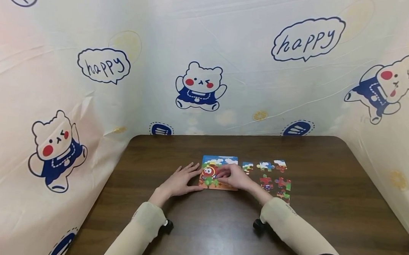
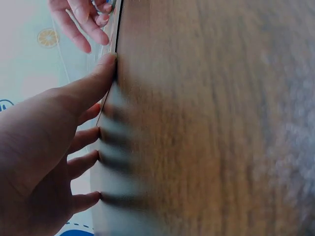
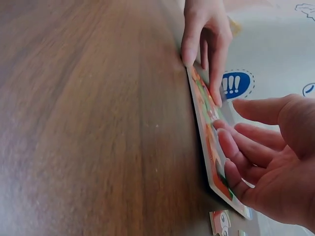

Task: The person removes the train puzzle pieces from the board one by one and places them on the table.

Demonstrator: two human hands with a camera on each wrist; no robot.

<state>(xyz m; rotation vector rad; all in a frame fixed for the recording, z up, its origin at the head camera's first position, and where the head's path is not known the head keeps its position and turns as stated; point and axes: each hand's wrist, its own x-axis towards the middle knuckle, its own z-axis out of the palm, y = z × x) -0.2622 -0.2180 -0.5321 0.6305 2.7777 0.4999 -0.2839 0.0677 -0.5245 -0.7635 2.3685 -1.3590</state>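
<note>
A colorful jigsaw puzzle board [image 1: 222,187] lies flat on the table, showing blue sky, clouds and a red round-headed cartoon figure. My left hand [image 1: 181,180] rests with fingers spread at the board's left side, its thumb [image 2: 101,73] touching the near left corner. Over the middle of the board is my right hand [image 1: 236,177]. In the right wrist view, its thumb [image 3: 261,109] stands apart from the bent fingers [image 3: 251,147], whose tips are at the board's surface. No piece shows between them there, and the hand covers part of the picture.
Loose puzzle pieces lie right of the board: a row at the back with a sky piece [image 1: 265,166], and several red and green ones [image 1: 283,182] nearer. The brown wooden table [image 1: 200,226] is enclosed by a printed cloth [image 1: 151,83].
</note>
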